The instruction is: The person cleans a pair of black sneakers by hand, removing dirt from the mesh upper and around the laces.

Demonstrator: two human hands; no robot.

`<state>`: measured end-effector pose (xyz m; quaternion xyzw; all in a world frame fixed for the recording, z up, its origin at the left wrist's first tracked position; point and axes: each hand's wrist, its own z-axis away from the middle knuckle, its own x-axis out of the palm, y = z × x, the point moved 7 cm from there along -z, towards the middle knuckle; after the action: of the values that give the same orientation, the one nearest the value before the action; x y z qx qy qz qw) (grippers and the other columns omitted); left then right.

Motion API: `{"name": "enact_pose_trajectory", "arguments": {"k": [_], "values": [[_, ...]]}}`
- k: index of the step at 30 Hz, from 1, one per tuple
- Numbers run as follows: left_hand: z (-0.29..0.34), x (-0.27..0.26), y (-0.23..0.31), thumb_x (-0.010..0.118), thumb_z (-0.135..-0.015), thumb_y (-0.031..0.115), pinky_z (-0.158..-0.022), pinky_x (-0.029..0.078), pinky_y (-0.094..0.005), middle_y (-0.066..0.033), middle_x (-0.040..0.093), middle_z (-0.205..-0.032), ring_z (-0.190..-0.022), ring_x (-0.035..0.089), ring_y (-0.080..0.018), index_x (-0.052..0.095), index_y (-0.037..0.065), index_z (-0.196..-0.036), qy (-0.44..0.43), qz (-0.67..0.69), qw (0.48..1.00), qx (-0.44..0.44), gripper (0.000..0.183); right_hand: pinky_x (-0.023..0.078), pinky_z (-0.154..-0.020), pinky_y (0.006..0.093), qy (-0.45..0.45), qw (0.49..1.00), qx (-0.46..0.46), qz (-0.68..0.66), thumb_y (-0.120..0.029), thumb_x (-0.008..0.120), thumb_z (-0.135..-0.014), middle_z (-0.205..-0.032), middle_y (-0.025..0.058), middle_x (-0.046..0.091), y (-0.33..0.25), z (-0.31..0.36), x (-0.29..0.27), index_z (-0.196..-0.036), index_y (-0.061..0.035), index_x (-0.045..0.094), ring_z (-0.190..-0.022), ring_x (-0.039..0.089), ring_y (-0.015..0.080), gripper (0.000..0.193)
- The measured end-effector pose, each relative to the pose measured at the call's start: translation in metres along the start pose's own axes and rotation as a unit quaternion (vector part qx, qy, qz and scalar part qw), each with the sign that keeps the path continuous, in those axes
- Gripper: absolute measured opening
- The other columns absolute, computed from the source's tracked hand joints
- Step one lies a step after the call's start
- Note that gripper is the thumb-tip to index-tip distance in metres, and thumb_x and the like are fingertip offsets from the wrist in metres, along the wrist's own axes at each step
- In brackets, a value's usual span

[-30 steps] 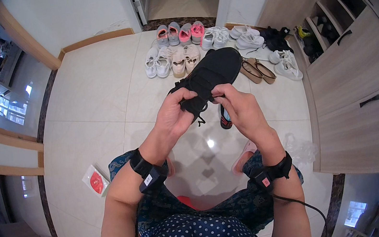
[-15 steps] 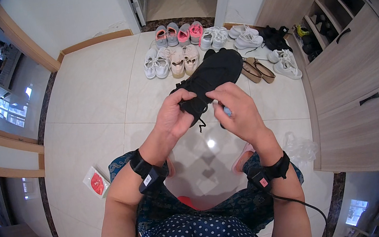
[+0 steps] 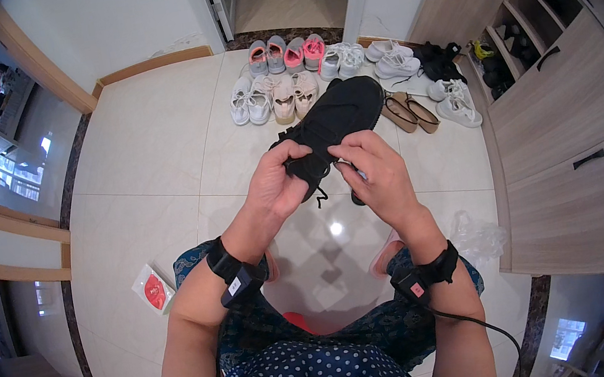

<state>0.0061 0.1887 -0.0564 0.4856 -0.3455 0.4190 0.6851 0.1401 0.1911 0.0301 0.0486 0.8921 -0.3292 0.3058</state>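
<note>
Head camera: a person's left hand (image 3: 276,187) clamps a black shoe (image 3: 346,114) above the tiled floor (image 3: 140,219); the right hand (image 3: 382,181) touches it — whether that grip is closed, one cannot tell. A slackened left hold could drop it.

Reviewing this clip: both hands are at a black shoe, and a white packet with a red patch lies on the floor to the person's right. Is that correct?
Not the side: the white packet lies to the person's left, as the head view shows. The left hand and right hand are indeed at a black shoe.
</note>
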Motion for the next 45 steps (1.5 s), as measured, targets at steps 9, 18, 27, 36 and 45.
{"name": "enact_pose_trajectory", "arguments": {"k": [9,18,27,36,45], "values": [[-0.001,0.000,0.000,0.052,-0.077,-0.003,-0.078,0.050,-0.0302,-0.0115,0.061,-0.087,-0.081,0.060,-0.0193,0.057,-0.006,-0.090,-0.001,0.001,1.000,-0.003,0.014,0.048,-0.068,0.0336,0.010,1.000,-0.009,0.004,0.006,0.066,-0.071,-0.089,0.0097,0.056,-0.005,-0.004,-0.003,-0.093,0.0013,0.064,-0.079,0.056,0.0246,0.022],[0.003,0.016,-0.002,0.051,-0.077,-0.003,-0.080,0.050,-0.0310,-0.0125,0.061,-0.089,-0.082,0.059,-0.0197,0.056,-0.008,-0.091,-0.010,-0.006,1.000,-0.015,0.015,0.048,-0.070,0.0341,-0.002,0.999,-0.029,0.022,0.007,0.065,-0.070,-0.092,0.0102,0.056,0.000,-0.002,-0.006,-0.094,0.0012,0.064,-0.083,0.057,0.0260,0.025],[0.004,0.012,0.000,0.051,-0.076,-0.003,-0.083,0.049,-0.0319,-0.0139,0.060,-0.101,-0.089,0.059,-0.0214,0.054,-0.010,-0.103,-0.037,-0.005,0.999,-0.009,0.028,0.048,-0.072,0.0346,-0.026,1.000,-0.011,0.012,0.005,0.064,-0.073,-0.093,0.0102,0.057,-0.003,-0.004,-0.004,-0.095,0.0019,0.064,-0.085,0.057,0.0267,0.023],[0.002,0.006,-0.002,0.051,-0.076,-0.003,-0.085,0.049,-0.0314,-0.0139,0.061,-0.100,-0.090,0.059,-0.0212,0.055,-0.010,-0.101,-0.022,-0.014,1.000,-0.012,0.026,0.049,-0.072,0.0351,-0.023,0.999,-0.038,0.030,0.005,0.065,-0.071,-0.092,0.0110,0.058,-0.004,-0.004,-0.004,-0.094,0.0014,0.063,-0.084,0.058,0.0280,0.023],[0.008,0.016,-0.004,0.050,-0.076,-0.003,-0.082,0.048,-0.0305,-0.0133,0.060,-0.097,-0.087,0.059,-0.0203,0.053,-0.010,-0.102,-0.026,-0.006,1.000,-0.011,0.027,0.049,-0.068,0.0348,0.004,0.997,-0.055,0.055,0.003,0.066,-0.070,-0.088,0.0076,0.058,-0.006,-0.001,-0.007,-0.094,-0.0031,0.063,-0.079,0.058,0.0255,0.025]]}}
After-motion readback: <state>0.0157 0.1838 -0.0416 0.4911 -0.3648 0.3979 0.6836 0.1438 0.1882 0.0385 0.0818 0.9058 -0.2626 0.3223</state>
